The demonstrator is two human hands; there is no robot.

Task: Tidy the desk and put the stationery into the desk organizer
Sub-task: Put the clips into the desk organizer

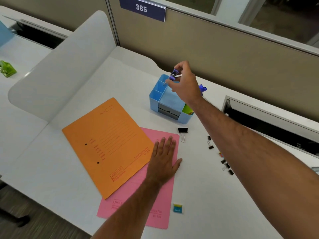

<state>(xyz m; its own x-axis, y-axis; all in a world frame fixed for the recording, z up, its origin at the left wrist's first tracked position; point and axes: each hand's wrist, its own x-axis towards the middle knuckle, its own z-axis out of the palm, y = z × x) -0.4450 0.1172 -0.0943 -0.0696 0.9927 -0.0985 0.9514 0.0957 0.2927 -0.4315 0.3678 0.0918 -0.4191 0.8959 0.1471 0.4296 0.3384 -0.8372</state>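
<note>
Over blue plastic organizer (156, 95) | R hand (185, 83) pinches purple staple remover (173, 75) | L hand (164, 161) flat, pink folder (160, 200)

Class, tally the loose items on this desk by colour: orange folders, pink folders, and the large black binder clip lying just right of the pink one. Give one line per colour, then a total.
Orange: 1, the orange folder
Pink: 1, the pink folder, under the left hand
Black: 1, the large binder clip
Total: 3
</note>
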